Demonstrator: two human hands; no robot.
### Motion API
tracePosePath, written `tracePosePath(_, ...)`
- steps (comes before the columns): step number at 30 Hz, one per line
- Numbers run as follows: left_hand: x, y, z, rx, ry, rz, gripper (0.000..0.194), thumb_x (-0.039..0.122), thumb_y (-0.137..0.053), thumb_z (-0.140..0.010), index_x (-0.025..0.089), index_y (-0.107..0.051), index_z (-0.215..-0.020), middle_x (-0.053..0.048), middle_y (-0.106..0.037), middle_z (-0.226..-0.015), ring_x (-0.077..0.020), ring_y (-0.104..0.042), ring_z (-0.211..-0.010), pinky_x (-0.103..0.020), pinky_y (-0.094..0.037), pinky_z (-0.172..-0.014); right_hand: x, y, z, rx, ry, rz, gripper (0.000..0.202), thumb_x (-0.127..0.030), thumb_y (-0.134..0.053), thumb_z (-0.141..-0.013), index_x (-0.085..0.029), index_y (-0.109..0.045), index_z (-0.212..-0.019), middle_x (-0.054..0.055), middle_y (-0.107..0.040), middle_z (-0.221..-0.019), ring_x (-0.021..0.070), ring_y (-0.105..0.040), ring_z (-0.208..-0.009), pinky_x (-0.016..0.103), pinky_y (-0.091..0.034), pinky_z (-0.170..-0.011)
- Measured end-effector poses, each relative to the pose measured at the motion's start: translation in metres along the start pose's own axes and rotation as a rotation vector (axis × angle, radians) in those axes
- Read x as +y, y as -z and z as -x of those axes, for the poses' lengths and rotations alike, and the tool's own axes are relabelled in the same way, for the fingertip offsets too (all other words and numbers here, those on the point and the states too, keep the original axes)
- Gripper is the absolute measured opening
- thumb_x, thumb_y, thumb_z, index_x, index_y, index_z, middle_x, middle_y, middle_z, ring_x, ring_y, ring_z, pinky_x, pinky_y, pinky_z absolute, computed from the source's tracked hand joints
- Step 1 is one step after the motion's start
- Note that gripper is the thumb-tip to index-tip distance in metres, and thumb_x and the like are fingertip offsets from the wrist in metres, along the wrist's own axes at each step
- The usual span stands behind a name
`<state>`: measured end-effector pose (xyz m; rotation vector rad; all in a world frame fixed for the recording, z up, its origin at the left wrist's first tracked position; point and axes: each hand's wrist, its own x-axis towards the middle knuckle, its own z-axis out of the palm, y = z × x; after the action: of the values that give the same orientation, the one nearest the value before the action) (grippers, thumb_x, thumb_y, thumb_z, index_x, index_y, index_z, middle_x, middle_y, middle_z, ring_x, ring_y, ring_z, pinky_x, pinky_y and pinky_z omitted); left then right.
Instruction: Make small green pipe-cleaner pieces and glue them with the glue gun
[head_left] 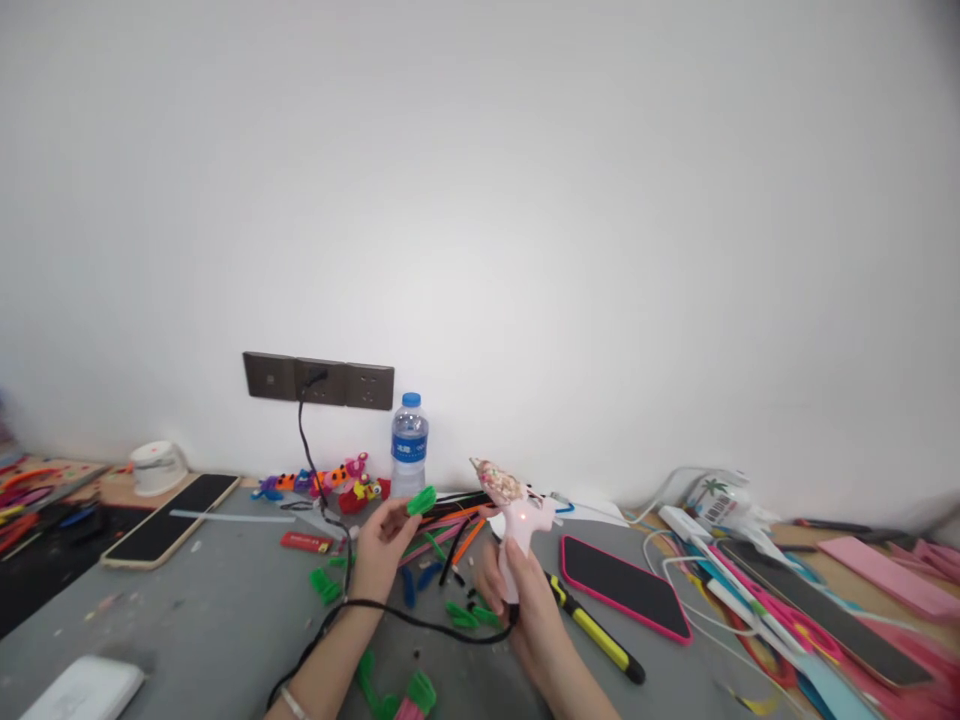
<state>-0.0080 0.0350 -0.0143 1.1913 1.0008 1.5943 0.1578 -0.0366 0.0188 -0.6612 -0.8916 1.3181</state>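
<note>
My left hand [380, 548] pinches a small green pipe cleaner piece [422, 501] between thumb and fingers, held up above the mat. In my right hand [525, 590] is a pale pink hot glue gun [523, 525], gripped by its handle with the nozzle pointing up and left. Its black cord [420, 617] runs from the handle's base across my left forearm. Between and below my hands lie more green pipe cleaner pieces [471, 614], some dark blue bits [409, 586], and a green and pink piece [417, 695] near the bottom edge.
A water bottle [409, 450] stands by the wall under a socket strip [318, 381]. A pink-edged phone [624, 587] and a yellow-black cutter [600, 630] lie right of my right hand. Another phone [172, 520] and a white tub [157, 468] are at left. Colourful pipe cleaner figures [322, 482] lie behind.
</note>
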Motion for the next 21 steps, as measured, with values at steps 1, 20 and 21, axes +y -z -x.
tracePosePath(1,0.001,0.000,0.000,0.003,0.003,-0.002,0.025,0.032,-0.077,-0.063,0.017,-0.070,-0.082,-0.005,-0.075,-0.074,-0.0214,-0.070,-0.073,-0.029,-0.057,-0.067,0.000,0.000,0.001,-0.012,-0.022,-0.006,0.044,-0.058,-0.057,-0.085,-0.018,-0.055,-0.067,-0.008,-0.036,-0.040,0.0063,-0.027,-0.035,0.021,-0.023,-0.040)
tracePosePath(20,0.003,0.002,-0.001,0.003,-0.018,-0.034,0.025,0.030,-0.076,-0.063,0.016,-0.073,-0.083,-0.008,-0.078,-0.082,-0.0239,-0.072,-0.079,-0.034,-0.059,-0.075,0.034,0.007,-0.002,-0.017,-0.277,0.188,0.053,-0.066,-0.071,-0.066,-0.016,-0.062,-0.083,-0.012,-0.035,-0.035,0.0034,-0.022,-0.027,0.018,-0.017,-0.029)
tracePosePath(21,0.004,0.002,0.000,0.002,-0.017,-0.034,0.025,0.030,-0.076,-0.063,0.016,-0.073,-0.083,-0.008,-0.078,-0.082,-0.0240,-0.072,-0.079,-0.034,-0.059,-0.075,0.034,0.007,-0.002,-0.019,-0.278,0.190,0.053,-0.066,-0.071,-0.066,-0.017,-0.061,-0.082,-0.012,-0.035,-0.035,0.0033,-0.023,-0.027,0.018,-0.018,-0.029)
